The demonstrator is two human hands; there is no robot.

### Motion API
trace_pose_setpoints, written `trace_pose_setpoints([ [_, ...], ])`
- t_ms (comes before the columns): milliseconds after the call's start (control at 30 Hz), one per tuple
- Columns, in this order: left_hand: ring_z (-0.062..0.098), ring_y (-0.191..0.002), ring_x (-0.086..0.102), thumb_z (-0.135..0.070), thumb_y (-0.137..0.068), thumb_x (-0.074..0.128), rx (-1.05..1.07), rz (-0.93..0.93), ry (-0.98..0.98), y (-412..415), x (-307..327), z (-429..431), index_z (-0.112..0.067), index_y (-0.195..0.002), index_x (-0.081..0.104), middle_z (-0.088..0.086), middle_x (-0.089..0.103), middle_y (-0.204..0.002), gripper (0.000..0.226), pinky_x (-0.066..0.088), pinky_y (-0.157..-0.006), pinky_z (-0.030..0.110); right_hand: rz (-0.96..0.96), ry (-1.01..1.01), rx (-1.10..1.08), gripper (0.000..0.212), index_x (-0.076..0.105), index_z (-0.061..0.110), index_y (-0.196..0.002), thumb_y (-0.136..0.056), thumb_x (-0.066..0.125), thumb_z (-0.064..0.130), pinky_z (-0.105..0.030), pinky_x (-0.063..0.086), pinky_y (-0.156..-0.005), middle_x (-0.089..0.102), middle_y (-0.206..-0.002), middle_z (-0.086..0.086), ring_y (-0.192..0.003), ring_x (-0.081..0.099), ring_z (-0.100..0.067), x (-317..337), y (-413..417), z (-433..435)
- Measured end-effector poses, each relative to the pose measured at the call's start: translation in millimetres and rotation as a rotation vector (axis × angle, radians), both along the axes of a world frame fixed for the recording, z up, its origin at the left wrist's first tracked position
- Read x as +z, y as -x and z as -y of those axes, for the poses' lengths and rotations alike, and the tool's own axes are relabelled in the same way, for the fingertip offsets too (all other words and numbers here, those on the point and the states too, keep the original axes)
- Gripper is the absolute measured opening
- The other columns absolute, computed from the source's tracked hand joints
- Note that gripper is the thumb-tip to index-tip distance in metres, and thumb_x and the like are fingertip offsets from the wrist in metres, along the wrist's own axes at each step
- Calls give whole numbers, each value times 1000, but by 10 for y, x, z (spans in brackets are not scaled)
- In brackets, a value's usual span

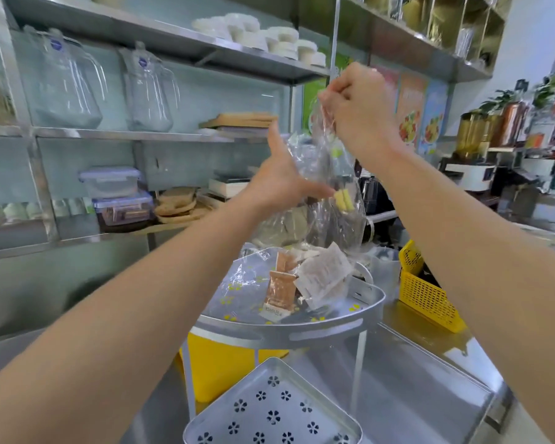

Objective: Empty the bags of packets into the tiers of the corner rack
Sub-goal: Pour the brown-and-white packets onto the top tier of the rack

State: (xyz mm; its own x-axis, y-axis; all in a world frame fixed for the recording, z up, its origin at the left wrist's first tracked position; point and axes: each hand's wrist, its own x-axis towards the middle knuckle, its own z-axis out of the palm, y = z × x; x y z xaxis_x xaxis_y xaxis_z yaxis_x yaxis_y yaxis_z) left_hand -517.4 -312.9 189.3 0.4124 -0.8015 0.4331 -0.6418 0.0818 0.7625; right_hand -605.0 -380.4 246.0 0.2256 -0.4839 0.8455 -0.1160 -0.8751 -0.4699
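A clear plastic bag [330, 200] hangs above the metal corner rack, with a few yellow packets [343, 200] still inside it. My right hand [354, 104] is shut on the bag's upper end, holding it up. My left hand [279, 177] pinches the bag's side lower down. The rack's upper tier [327, 325] holds brown packets [281, 291], a white packet [322, 277] and a crumpled clear bag [241, 283]. The lower tier [273, 411], punched with flower-shaped holes, has nothing on it.
A yellow plastic basket [426, 293] stands right of the rack and a yellow tub [218, 363] behind it. Wall shelves at left carry glass jugs [68, 88], lidded boxes [113, 182] and white cups. The steel counter [414, 389] runs under the rack.
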Motion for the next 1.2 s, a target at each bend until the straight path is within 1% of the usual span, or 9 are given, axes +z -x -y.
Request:
trace_pose_setpoints([
  [133,25,-101,59,-11,-72,76,195,-18,205,-75,-12,60,-13,-125,36,4,57,-114,67,53,-84,41,85,-116,222,39,51,15,-101,-75,72,34,-23,49,-82,57,-92,5,-90,57,-11,-160,115,1],
  [267,20,-86,61,-10,-74,74,178,-192,402,-121,223,-6,-13,-102,38,1,51,-91,46,56,-75,33,-154,-458,450,92,36,11,-137,-61,80,37,-30,36,-99,48,-135,-8,-121,47,-19,-431,304,202],
  [400,12,-82,58,-13,-77,73,187,-240,528,-93,561,-63,-14,-99,36,1,52,-93,43,52,-62,25,-285,-595,576,103,28,22,-140,-53,80,40,-41,25,-109,48,-132,-7,-122,45,-23,-601,293,209],
  [567,9,-73,56,-12,-80,69,200,-252,538,-64,748,-137,-15,-100,33,6,53,-106,42,52,-47,16,-272,-451,559,84,26,21,-142,-72,72,34,-26,33,-91,47,-120,7,-108,47,-11,-549,240,97],
  [733,15,-78,61,-19,-75,76,167,-289,531,-98,717,-292,-11,-109,33,12,53,-115,55,61,-68,37,-164,-367,495,60,46,18,-124,-73,74,31,-33,47,-91,59,-121,-2,-108,58,-18,-543,163,2],
  [867,21,-98,63,-49,-66,74,-31,-348,361,-277,627,-594,-15,-136,25,7,52,-123,92,55,-77,43,-56,-481,608,45,53,21,-110,-71,75,23,-41,52,-81,63,-114,-10,-104,63,-27,-525,65,-23],
  [967,18,-93,65,-47,-73,69,-41,-324,209,-541,487,-867,-17,-121,49,3,63,-110,60,49,-89,41,-51,-587,785,38,53,17,-109,-76,70,15,-42,56,-72,64,-107,-10,-92,66,-26,-513,-29,-154],
  [1033,11,-67,61,-25,-79,70,86,-322,286,-743,421,-1071,-13,-89,59,-3,63,-85,19,51,-76,34,-46,-635,877,35,52,11,-112,-80,66,10,-43,57,-68,66,-101,-9,-81,68,-22,-492,-125,-291],
  [1200,4,-39,55,-15,-83,65,291,-372,419,-1151,296,-1769,-12,-70,57,-6,63,-47,16,48,-42,19,-32,-777,1077,18,60,14,-99,-82,64,11,-42,56,-74,66,-91,-4,-79,66,-21,-530,-545,-764],
])
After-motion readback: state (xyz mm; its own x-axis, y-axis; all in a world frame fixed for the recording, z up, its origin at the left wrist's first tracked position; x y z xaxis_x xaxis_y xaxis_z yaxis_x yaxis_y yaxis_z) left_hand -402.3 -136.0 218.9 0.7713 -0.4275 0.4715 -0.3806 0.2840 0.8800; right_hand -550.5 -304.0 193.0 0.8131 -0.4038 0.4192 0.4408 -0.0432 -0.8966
